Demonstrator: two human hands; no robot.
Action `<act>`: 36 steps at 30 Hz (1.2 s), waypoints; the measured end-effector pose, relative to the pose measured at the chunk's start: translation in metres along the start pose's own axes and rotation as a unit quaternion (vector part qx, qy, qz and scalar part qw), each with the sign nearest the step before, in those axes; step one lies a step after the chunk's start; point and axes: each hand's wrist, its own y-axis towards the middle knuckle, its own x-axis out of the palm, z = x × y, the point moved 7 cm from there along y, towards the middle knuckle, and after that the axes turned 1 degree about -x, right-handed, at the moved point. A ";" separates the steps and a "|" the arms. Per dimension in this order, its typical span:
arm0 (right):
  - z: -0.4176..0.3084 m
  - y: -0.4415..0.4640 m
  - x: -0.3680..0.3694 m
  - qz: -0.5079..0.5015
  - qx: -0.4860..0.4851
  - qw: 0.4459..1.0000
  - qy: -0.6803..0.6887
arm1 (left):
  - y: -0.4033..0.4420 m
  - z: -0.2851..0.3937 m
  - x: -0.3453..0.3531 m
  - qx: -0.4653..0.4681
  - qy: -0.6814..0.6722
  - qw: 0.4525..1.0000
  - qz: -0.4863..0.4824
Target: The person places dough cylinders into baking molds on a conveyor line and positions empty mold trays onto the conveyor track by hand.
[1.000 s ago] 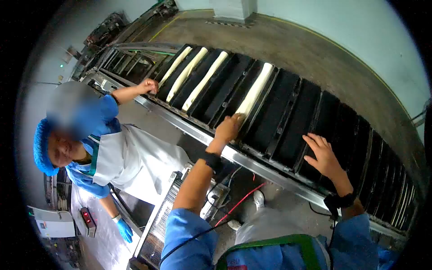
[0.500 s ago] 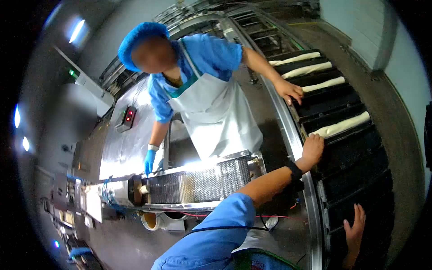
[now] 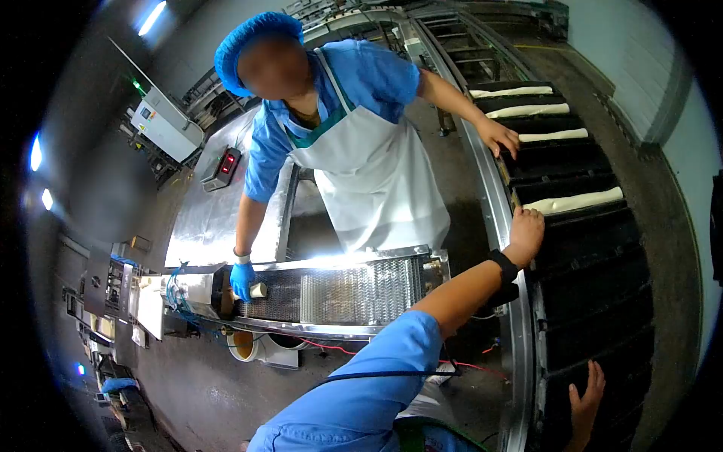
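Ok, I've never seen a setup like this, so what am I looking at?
There's no robot: a head-worn camera looks forward and down at the wearer's bare hands. The left hand is at the near end of a pale strip in a row of dark trays; whether it holds the strip is unclear. The right hand is over the trays, fingers extended, nothing visibly held. Three more strips lie farther along. Opposite, a co-worker's gloved hand is at a pale piece by a mesh belt.
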 end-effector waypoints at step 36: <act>-0.012 -0.014 -0.001 0.041 -0.016 0.997 -0.060 | -0.070 0.036 -0.016 0.047 0.002 0.996 -0.074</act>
